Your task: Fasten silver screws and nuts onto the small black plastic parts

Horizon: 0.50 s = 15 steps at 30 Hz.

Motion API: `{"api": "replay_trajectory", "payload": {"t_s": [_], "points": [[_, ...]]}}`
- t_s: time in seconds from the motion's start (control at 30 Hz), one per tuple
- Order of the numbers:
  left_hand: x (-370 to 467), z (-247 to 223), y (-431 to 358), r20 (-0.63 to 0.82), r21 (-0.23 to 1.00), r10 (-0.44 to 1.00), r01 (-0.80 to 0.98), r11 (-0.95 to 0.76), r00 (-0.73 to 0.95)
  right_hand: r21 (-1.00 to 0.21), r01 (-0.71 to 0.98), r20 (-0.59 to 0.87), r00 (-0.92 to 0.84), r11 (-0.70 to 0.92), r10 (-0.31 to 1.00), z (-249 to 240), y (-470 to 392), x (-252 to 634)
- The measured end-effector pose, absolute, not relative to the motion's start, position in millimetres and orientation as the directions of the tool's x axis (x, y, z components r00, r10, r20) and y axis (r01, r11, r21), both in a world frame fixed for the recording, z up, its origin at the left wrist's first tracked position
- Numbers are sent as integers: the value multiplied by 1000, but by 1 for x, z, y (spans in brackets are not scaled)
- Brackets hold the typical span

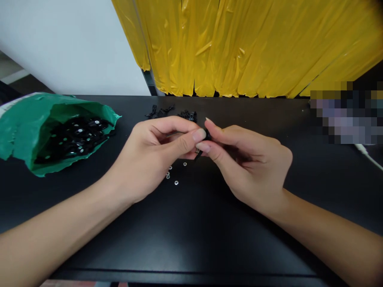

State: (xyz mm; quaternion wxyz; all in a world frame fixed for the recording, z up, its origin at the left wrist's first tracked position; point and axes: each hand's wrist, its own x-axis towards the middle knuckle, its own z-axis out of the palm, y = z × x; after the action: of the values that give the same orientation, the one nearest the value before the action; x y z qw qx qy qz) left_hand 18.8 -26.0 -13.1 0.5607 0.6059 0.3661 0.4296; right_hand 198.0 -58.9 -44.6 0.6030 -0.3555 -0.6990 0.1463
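Note:
Between the fingertips of both hands is a small black part (207,136), mostly hidden, with a bit of metal showing near its lower end. My left hand (167,149) pinches it from the left, thumb on top. From the right, my right hand (245,155) grips the same part with thumb and index finger. Several small silver rings (176,183) lie on the table just below the hands. Small black pieces (188,115) sit in loose clusters behind the left hand.
A torn green plastic bag (20,131) lies open at the left, filled with black parts (79,135) bearing silver discs. Yellow plastic sheeting (239,48) hangs behind the black table (179,239). A blurred-out item (350,115) and a white cable (371,157) are at the right.

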Motion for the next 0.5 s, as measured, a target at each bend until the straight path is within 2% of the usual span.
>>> {"api": "replay_trajectory", "payload": {"t_s": [0.2,0.4,0.5], "points": [[19,-6,-26,97,993,910,-97,-62,403,-596,351,770,-6,722,638,-39,-62,196],[17,-10,-25,240,961,893,37,-274,381,-604,391,763,34,694,645,-35,-65,193],[16,-13,-26,243,947,900,112,-301,362,-616,386,752,27,687,659,-37,-64,194]]}}
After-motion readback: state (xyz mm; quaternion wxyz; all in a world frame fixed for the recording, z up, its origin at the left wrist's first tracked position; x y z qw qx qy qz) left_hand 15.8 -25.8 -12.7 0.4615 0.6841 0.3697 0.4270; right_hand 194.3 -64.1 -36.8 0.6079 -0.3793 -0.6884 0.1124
